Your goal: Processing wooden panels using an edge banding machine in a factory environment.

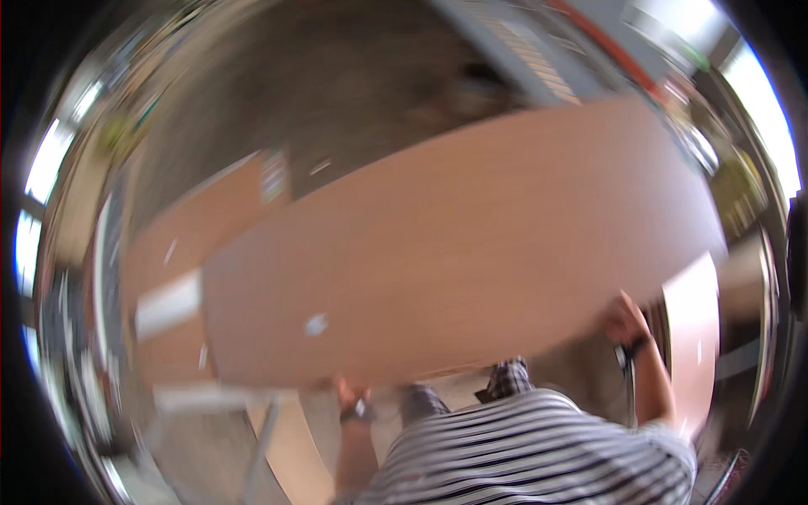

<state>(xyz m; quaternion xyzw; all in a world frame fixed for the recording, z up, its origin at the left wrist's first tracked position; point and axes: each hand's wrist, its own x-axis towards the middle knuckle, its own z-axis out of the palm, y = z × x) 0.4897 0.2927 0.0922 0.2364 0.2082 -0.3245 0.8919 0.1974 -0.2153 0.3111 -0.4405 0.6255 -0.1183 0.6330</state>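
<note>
While both hands carry the large flat light-brown wooden board [454,252] out in front of the chest, the left hand [349,394] and right hand [624,320] grasp its near edge; keeping it level seems wise.
</note>
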